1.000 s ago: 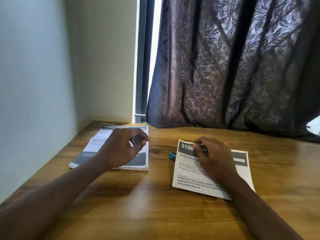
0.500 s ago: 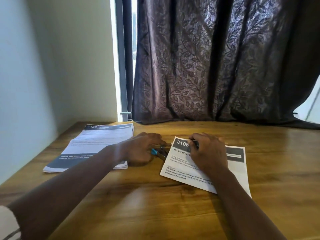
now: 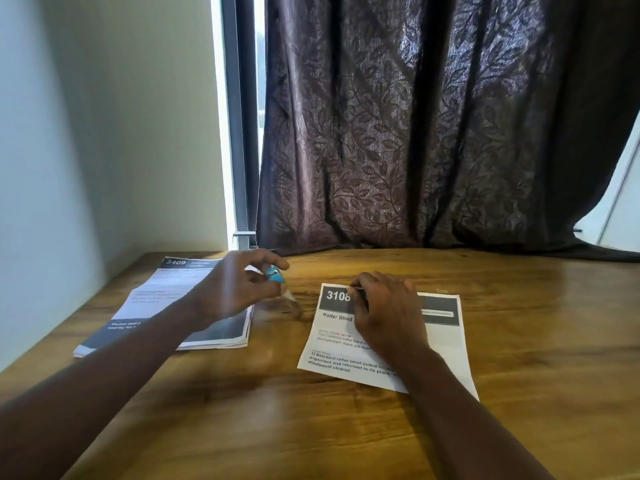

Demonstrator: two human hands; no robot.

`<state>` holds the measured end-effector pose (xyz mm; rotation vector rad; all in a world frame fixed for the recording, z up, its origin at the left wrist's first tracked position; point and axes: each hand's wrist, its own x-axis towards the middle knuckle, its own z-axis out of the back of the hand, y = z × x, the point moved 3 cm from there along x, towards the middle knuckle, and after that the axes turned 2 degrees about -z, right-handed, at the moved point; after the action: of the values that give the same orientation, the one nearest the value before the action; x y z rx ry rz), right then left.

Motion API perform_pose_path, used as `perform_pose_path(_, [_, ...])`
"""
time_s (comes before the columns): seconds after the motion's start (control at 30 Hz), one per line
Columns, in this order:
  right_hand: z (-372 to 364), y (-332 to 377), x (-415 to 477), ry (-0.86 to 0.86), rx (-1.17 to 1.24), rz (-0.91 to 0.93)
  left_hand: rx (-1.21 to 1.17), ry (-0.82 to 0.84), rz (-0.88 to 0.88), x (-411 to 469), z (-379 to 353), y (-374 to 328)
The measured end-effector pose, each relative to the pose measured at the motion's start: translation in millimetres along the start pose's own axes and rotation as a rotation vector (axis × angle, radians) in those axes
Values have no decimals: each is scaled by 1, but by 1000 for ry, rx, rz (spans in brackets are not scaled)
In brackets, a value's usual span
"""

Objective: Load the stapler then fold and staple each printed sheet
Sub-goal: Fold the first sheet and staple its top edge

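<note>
My left hand (image 3: 235,292) grips a small blue stapler (image 3: 275,275) and holds it blurred just above the wooden table (image 3: 311,427), between the two piles of paper. A printed sheet headed "3108" (image 3: 332,355) lies at the table's middle right. My right hand (image 3: 388,313) rests on it with bent fingers that pinch its top edge. At the far left lies a stack of printed sheets headed "3409" (image 3: 166,292), partly covered by my left forearm.
A dark patterned curtain (image 3: 433,133) hangs along the table's far edge, with a window frame (image 3: 242,133) to its left. A pale wall (image 3: 86,133) borders the table's left side. A tiny pale object (image 3: 441,291) lies beyond the sheet.
My left hand went from the stack to the stapler beside the sheet, picked it up and lifted it off the table. My right hand stayed on the sheet.
</note>
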<state>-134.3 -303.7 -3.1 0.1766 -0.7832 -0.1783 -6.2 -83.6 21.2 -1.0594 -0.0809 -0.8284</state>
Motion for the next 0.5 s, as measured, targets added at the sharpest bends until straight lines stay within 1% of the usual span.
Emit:
perform_pose_path(0.07, [-4, 9, 0, 15, -15, 40, -77, -100, 7, -8, 6, 2])
perform_pose_path(0.13, [-7, 16, 0, 9, -11, 79, -156, -158, 20, -16, 8, 3])
perform_pose_path(0.2, [-10, 22, -1, 8, -13, 113, -342, -149, 74, -26, 7, 4])
perform_pose_path(0.23, [-11, 24, -2, 4, -19, 134, -400, -112, 99, -30, 6, 5])
perform_pose_path(0.27, [-11, 26, -2, -10, -24, 154, -407, -63, 106, -33, 5, 4])
perform_pose_path(0.33, [-11, 30, -3, -48, -48, 186, -328, 20, 80, -39, 2, 3])
perform_pose_path(0.5, [-9, 42, -7, -157, -95, 281, -245, 90, 33, -37, 2, 7])
